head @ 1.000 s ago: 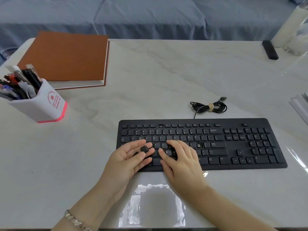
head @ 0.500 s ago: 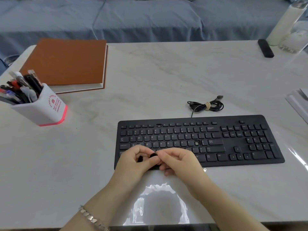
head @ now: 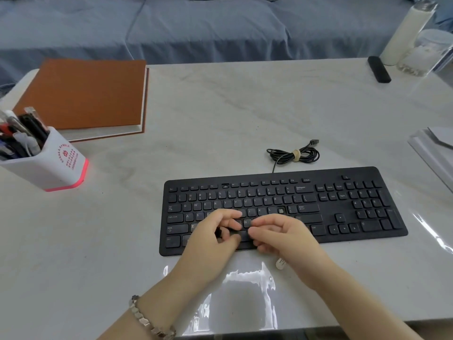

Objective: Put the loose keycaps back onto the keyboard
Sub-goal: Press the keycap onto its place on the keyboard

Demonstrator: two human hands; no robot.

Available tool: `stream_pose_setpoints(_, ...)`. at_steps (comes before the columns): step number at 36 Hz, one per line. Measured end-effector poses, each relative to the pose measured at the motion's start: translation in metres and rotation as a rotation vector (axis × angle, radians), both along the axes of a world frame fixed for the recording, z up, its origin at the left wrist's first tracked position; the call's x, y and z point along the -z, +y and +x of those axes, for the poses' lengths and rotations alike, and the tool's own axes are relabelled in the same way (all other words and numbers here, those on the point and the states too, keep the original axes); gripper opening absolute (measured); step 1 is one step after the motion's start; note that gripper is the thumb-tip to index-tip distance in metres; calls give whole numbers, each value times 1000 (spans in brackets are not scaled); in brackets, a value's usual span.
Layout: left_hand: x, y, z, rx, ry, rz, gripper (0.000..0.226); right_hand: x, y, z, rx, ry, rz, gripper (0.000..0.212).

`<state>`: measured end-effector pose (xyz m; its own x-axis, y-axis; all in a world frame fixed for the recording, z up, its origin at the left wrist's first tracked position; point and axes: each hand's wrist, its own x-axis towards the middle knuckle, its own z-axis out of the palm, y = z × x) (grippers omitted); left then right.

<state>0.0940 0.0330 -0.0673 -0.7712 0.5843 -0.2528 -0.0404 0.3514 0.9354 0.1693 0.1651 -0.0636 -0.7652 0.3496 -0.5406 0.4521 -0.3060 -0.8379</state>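
At the left edge of the table (head: 220,119) stands a pen holder (head: 46,165), with a brown notebook (head: 83,94) toward the far left corner; neither bears on the job. Over the near left part of the keyboard (head: 343,209), the left grip (head: 208,239) is curled round a dark keycap (head: 224,233), pinching it just above the bottom rows. The right grip (head: 284,238) is curled too, its fingertips (head: 253,231) meeting the left's at the cap; whether it also holds the cap I cannot tell. Further right, in the home row, one open socket (head: 281,211) shows a pale centre.

The step looks like turning the cap the right way round before seating it. To do it well, check that the legend reads upright, set the cap squarely over its socket, lower it flat, then press straight down with one fingertip until it sits level with its neighbours. A tilted press could strain the clips.
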Motion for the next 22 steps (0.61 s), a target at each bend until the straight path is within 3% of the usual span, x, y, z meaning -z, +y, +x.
stream_pose_setpoints(7,8,-5,-3,-84,-157,-40,53,2,29,14,32,17,268,20)
stream_pose_setpoints(15,7,-4,1,-116,-227,66,29,14,59,29,-7,26,901,17)
stream_pose_setpoints(22,0,-4,3,-186,-270,94,26,23,77,21,-126,122,1086,15)
